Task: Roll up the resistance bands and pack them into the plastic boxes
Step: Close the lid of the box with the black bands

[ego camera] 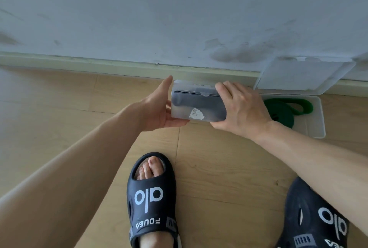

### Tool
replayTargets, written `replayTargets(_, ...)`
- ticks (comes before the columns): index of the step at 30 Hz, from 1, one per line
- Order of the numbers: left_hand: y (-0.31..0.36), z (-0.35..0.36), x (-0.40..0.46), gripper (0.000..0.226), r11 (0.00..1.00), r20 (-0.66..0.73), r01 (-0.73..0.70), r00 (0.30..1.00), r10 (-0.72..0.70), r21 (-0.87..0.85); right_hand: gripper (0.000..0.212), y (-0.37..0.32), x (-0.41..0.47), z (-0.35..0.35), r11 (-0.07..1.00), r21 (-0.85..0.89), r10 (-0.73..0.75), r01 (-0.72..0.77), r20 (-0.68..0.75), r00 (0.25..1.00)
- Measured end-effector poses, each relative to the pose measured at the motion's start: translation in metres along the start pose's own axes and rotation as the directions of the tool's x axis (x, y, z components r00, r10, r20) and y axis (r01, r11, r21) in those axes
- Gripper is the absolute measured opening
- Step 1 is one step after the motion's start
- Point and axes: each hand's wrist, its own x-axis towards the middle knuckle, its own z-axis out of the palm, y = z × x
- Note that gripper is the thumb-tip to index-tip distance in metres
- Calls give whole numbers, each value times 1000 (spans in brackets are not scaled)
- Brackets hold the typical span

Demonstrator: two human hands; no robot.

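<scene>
Head view: our left hand (pixel 157 106) cups the small clear box (pixel 196 105) with straight fingers; our right hand (pixel 242 108) grips its other end. The dark band inside looks packed. Right of those fingers, the green band (pixel 286 108) lies unrolled in the open box (pixel 316 126).

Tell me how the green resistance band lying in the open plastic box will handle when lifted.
The green resistance band lies in loose, uneven loops, so it is probably floppy and will sag or unroll. It looks thin and light. The open clear plastic box may shift if the band drags.
</scene>
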Motion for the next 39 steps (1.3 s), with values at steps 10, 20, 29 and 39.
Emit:
replayTargets(10,4,-2,1,46,1000,-4,-10,1000,10,3,76,-13,-12,4,999,-31,9,-9,9,1000)
replayTargets(20,3,23,2,42,1000,-109,-3,994,5,19,73,-12,-10,0,999,42,29,-31,28,999)
replayTargets(29,5,29,-2,30,1000,-182,-22,983,24,13,19,-34,-4,-32,451,661,500,-599,369,784)
replayTargets(39,3,27,-2,33,999,-177,-42,983,45,18,57,-21,14,-34,-693,378,316,-614,925,213)
